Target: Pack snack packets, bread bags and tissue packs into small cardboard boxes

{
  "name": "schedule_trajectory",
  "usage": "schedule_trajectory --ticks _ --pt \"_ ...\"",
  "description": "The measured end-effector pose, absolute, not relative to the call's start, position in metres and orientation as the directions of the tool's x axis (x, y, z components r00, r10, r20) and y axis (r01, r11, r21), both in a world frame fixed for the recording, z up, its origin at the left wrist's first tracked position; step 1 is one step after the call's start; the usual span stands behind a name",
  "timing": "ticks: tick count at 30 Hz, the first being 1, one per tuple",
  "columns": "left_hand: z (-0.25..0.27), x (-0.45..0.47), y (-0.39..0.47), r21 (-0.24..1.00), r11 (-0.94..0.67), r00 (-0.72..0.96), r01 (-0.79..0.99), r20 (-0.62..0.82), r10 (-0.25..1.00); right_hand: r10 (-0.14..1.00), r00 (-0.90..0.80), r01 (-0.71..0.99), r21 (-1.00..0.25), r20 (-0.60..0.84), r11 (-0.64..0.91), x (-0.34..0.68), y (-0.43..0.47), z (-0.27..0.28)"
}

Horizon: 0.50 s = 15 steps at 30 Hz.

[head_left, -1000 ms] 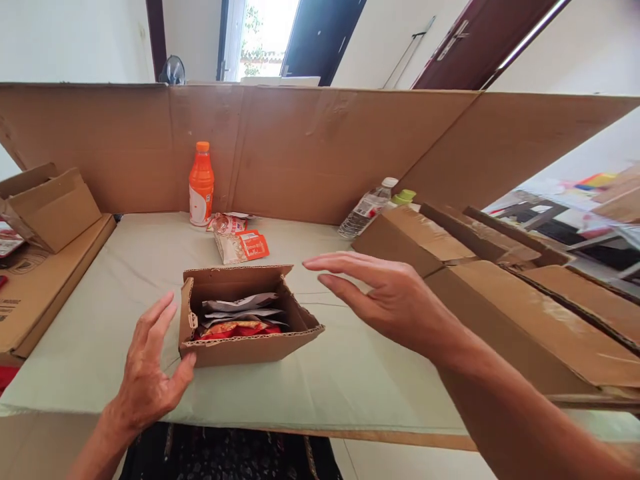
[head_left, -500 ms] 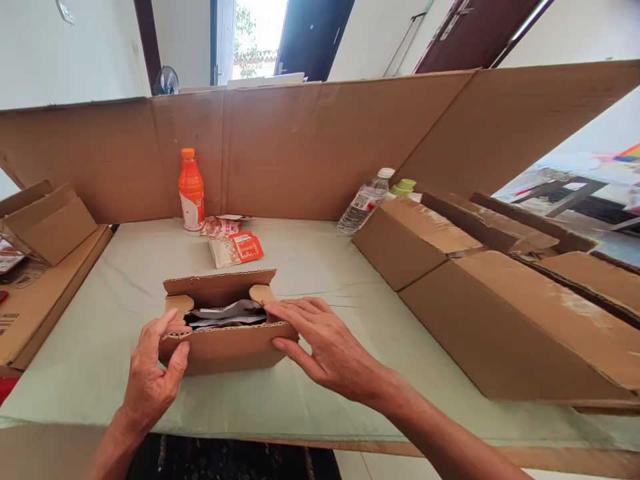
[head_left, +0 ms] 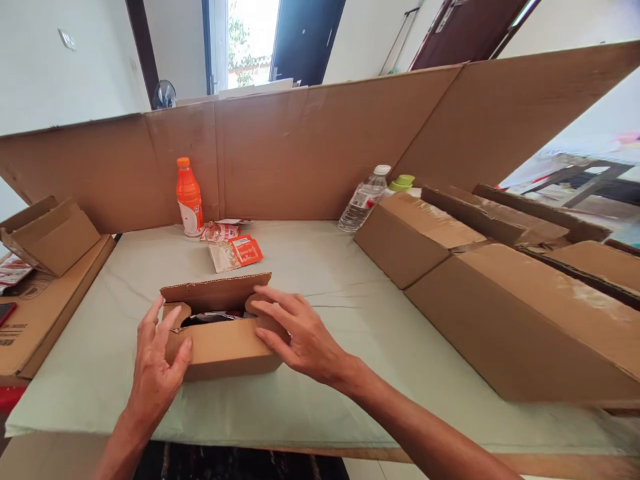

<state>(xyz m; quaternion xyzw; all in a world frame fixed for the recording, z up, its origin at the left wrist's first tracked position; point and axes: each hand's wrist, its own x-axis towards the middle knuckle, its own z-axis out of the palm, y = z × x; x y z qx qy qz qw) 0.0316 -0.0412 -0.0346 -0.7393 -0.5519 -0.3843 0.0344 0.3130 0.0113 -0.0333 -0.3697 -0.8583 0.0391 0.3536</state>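
A small cardboard box (head_left: 227, 353) stands on the pale green cloth in front of me. Its back flap (head_left: 215, 293) is upright, while the front flap (head_left: 225, 340) leans inward over part of the opening. Dark and silvery packets (head_left: 215, 319) show inside, mostly hidden. My left hand (head_left: 157, 353) holds the box's left end, thumb at the front and fingers along the side. My right hand (head_left: 300, 337) grips the right end, its thumb on the front flap and its fingers over the right side flap.
Behind the box lie an orange-and-white packet (head_left: 236, 253) and an orange-capped bottle (head_left: 190, 203). A clear water bottle (head_left: 364, 200) leans by large cardboard boxes (head_left: 480, 313) on the right. At left, a smaller open carton (head_left: 57, 237) rests on a flat box (head_left: 60, 313). A cardboard panel (head_left: 290, 157) walls the back.
The front flap has folded inward and now covers more of the packets. My right hand has shifted slightly left and up with its fingers spread wider. The view has tilted a little.
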Motion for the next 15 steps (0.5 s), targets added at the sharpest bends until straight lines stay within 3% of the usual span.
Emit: schedule_trajectory --ticks 2,5,10,15 --pt "-0.035 0.029 -0.042 0.379 -0.397 0.116 0.836 0.585 0.803 0.618 -0.389 0.636 -0.286 0.683 0.716 0.317 0.016 -0.027" --pt "-0.032 0.027 -0.041 0.364 -0.413 0.145 0.835 0.578 0.803 0.649 -0.353 0.648 -0.324 0.674 0.689 0.319 0.027 -0.013" --pt "-0.032 0.025 -0.036 0.264 -0.475 0.231 0.840 0.618 0.751 0.620 -0.629 0.523 -0.334 0.469 0.784 0.323 0.025 -0.023" --pt "-0.035 0.021 -0.028 0.226 -0.612 0.347 0.758 0.654 0.672 0.573 -0.701 0.476 -0.319 0.424 0.819 0.341 0.007 -0.053"
